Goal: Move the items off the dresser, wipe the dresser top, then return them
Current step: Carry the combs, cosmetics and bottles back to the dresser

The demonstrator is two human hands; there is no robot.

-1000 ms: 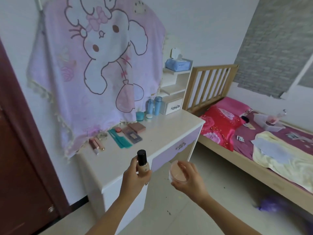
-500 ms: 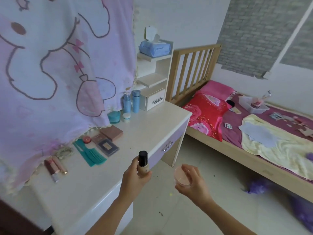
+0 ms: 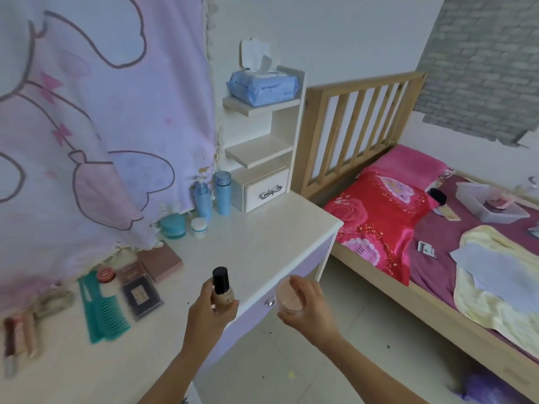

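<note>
Foundation bottle in left hand, pink-filled jar in right hand.

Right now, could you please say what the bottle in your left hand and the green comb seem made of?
Bottle: probably glass or clear plastic, beige liquid showing through; glossy black cap, likely plastic. Comb: likely plastic, teal with moulded teeth, though blurred.

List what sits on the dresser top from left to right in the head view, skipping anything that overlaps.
lipsticks → teal combs → teal jar → small white jar → capped blue bottle → small drawer box
</note>
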